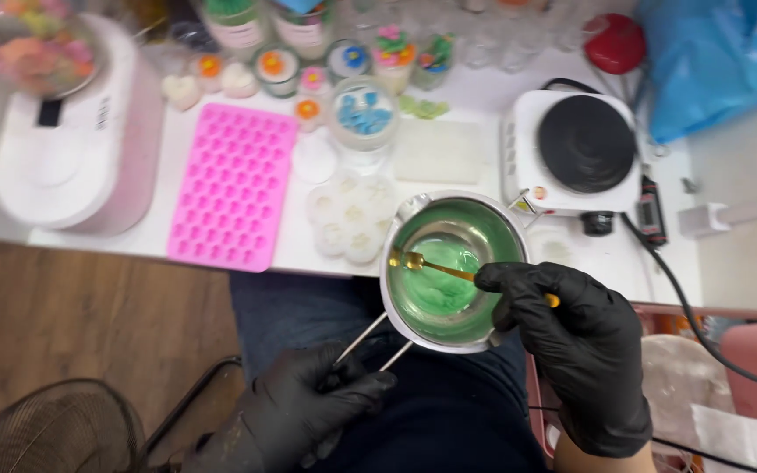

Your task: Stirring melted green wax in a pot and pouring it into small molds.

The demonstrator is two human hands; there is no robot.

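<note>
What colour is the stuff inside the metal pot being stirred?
Green, paler at the middle of the metal pot; the head view shows it.

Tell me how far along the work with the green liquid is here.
Done: green liquid sits melted in the small metal pouring pot. In hand: the left hand grips the pot's wire handle while the right hand holds a gold spoon in it. Left: the pink silicone mould looks unfilled.

Green liquid is showing inside the silver pot, a gold spoon is glinting, black gloves are covering both hands, and a pink mould is lying on the white desk.
</note>
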